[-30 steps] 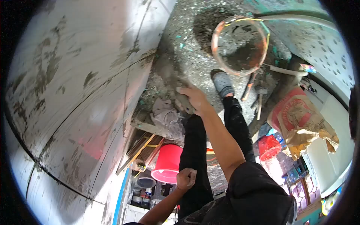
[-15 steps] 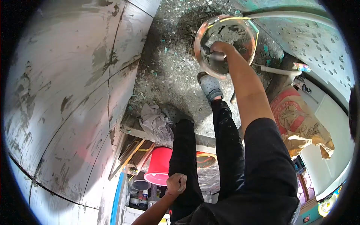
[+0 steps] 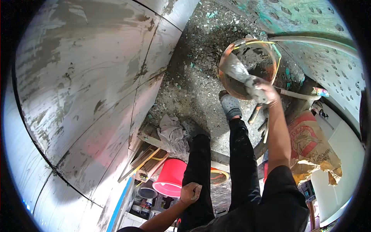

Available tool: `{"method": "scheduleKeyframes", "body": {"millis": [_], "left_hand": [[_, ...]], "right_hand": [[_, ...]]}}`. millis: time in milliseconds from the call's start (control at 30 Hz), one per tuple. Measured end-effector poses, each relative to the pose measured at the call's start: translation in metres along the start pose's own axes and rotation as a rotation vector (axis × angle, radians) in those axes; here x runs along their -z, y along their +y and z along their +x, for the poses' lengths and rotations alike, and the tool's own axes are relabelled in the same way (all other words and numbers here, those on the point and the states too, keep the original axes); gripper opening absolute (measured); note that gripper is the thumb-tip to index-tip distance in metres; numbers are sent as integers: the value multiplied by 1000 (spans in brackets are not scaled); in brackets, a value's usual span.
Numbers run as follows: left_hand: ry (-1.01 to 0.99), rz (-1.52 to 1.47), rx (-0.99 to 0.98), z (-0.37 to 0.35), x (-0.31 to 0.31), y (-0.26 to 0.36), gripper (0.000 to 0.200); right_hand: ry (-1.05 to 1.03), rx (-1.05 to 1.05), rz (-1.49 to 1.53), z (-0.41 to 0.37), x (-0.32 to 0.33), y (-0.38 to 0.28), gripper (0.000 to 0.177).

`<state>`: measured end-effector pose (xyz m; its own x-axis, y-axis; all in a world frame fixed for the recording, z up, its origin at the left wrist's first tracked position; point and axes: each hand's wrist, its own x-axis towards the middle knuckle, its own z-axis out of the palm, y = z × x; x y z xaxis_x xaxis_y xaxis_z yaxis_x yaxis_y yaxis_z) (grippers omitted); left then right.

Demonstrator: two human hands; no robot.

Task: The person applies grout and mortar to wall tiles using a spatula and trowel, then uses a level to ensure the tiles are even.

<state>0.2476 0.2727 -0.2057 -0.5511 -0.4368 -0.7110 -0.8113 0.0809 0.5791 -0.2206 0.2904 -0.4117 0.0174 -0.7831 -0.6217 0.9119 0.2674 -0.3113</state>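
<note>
My right hand (image 3: 263,92) is closed around the mortar-smeared handle of a trowel (image 3: 236,69). The trowel's wet grey blade points up and left over the near side of a round bucket (image 3: 224,82), which has grey mortar (image 3: 257,57) inside. My left hand (image 3: 190,193) rests by my left thigh, its fingers curled; whether they hold anything is too small to tell.
A grey clog (image 3: 230,104) stands just below the bucket on rough concrete. A rag (image 3: 172,133), a pink bucket (image 3: 169,178) and wood strips (image 3: 148,164) lie to the left. Tool handles (image 3: 254,114) and a torn paper sack (image 3: 311,143) are right; smeared tiles (image 3: 85,89) cover the left wall.
My right hand has come out of the bucket toward its lower right rim, bringing the trowel blade into sight. The camera view has shifted, and my left hand stays by my leg.
</note>
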Motion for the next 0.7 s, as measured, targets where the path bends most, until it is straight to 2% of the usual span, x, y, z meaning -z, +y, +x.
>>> {"method": "scheduleKeyframes", "body": {"millis": [67, 200, 300, 367, 400, 500, 533, 633, 700], "left_hand": [[14, -10, -4, -2, -2, -4, 10], [-21, 6, 35, -2, 6, -4, 10], [-27, 36, 105, 4, 26, -1, 13], [1, 56, 128, 6, 40, -9, 13], [74, 94, 53, 5, 44, -23, 9], [76, 104, 137, 9, 65, -32, 8], [151, 62, 72, 11, 68, -36, 9], [179, 64, 54, 15, 73, -43, 10], [155, 44, 87, 16, 74, -38, 10]], "right_hand": [[69, 98, 68, 31, -23, 29, 50], [238, 276, 120, 139, -78, 73, 38], [334, 358, 92, 236, -67, 96, 40], [393, 400, 37, 274, -71, 93, 42], [425, 419, 8, 292, -71, 93, 43], [514, 476, -11, 358, -60, 102, 43], [544, 499, -20, 371, -62, 103, 47], [582, 625, -311, 403, -65, 122, 54], [612, 602, -470, 397, -62, 155, 58]]}}
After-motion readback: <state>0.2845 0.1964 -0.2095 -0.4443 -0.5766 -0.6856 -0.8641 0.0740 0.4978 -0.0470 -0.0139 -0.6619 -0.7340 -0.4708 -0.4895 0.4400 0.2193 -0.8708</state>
